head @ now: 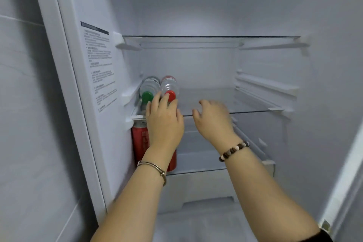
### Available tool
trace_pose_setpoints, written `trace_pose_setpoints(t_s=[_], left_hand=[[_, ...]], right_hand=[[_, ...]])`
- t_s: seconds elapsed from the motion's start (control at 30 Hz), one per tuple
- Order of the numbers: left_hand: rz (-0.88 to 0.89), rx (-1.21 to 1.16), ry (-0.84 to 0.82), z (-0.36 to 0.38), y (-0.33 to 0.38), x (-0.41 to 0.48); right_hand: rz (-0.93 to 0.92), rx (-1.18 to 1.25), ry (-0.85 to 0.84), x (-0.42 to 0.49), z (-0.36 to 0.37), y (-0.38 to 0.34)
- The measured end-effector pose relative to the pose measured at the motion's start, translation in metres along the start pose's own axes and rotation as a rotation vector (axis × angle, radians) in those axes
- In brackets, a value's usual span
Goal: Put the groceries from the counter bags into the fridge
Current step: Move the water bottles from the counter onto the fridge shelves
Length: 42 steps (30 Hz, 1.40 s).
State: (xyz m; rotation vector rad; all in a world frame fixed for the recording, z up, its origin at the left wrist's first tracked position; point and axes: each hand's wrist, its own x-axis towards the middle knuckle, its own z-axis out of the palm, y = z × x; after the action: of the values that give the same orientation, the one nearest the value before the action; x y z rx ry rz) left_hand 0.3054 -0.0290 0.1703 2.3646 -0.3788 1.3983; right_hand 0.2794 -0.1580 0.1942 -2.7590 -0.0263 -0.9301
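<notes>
two bottles (pixel 150 85), labels unreadable; left grip (pixel 164 122) released, touching red cap (pixel 171 95), right grip (pixel 213 118) released.

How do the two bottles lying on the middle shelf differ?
The left bottle has a green cap; the right bottle has a red one. The left hand has fingertips at the right bottle's cap, while the left bottle's cap shows uncovered. The left bottle's label looks greenish, the right bottle's red. Both are clear and lie on their sides on the glass shelf, caps toward the camera.
</notes>
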Motion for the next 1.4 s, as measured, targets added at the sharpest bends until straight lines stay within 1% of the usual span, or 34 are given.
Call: trace_pose_setpoints(t_s=[0.1,0.23,0.43,0.57,0.67,0.8,0.9,1.1,1.23,1.4], left_hand=[[0.070,-0.036,-0.032,0.004,0.015,-0.025],[0.164,-0.121,-0.098,0.012,0.040,-0.063],[0.241,-0.263,-0.307,0.026,0.079,-0.125],[0.304,-0.331,-0.445,0.033,0.101,-0.168],[0.368,-0.398,-0.493,0.037,0.116,-0.196],[0.435,-0.564,-0.546,0.036,0.146,-0.232],[0.494,-0.669,-0.637,0.022,0.175,-0.259],[0.679,-0.753,-0.758,-0.013,0.245,-0.299],[0.824,-0.765,-0.852,-0.053,0.307,-0.327],[1.005,-0.773,-0.958,-0.118,0.401,-0.375]], right_hand=[[0.040,-0.011,0.121,-0.037,0.011,0.021],[0.113,0.013,0.196,-0.090,0.024,0.049],[0.278,-0.118,0.092,-0.162,0.030,0.085],[0.392,-0.156,0.016,-0.208,0.026,0.100],[0.471,-0.206,0.000,-0.250,0.025,0.111],[0.594,-0.260,-0.037,-0.308,0.017,0.127],[0.704,-0.309,-0.042,-0.348,0.001,0.138],[0.909,-0.364,-0.027,-0.431,-0.041,0.154],[1.044,-0.442,-0.033,-0.494,-0.094,0.172],[1.223,-0.534,-0.007,-0.585,-0.182,0.186]])
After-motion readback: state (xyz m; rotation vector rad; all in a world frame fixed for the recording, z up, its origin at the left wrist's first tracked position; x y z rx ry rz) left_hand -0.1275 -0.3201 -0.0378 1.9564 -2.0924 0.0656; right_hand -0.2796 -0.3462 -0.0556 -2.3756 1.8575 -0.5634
